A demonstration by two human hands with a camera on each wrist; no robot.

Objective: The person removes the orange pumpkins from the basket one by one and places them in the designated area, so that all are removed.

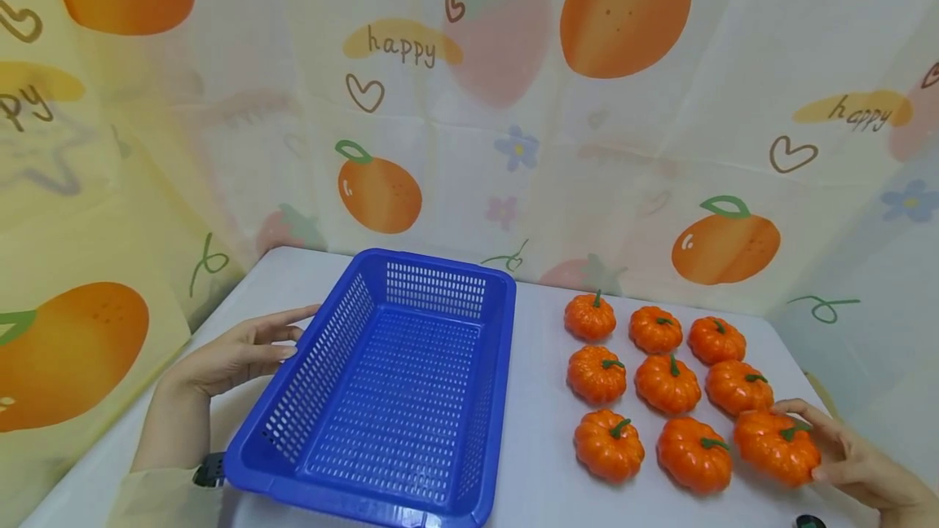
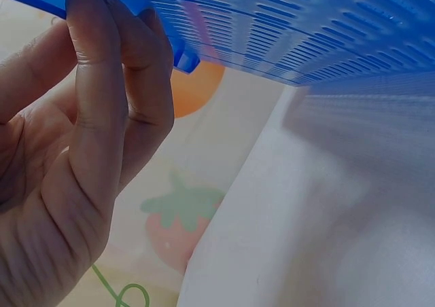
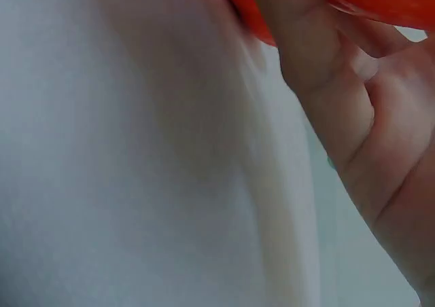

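Note:
A blue plastic basket with slotted walls stands on the white table, with nothing inside it. My left hand holds its left rim, thumb and fingertips at the edge; in the left wrist view the bent fingers reach up to the rim beside the slotted wall. On the right, my right hand grips a small orange pumpkin with a green stem, the front right one of a group. Part of that pumpkin shows past the fingers in the right wrist view.
Several more orange pumpkins lie in rows right of the basket, close to the held one. A printed cloth hangs behind the white table and along its left side.

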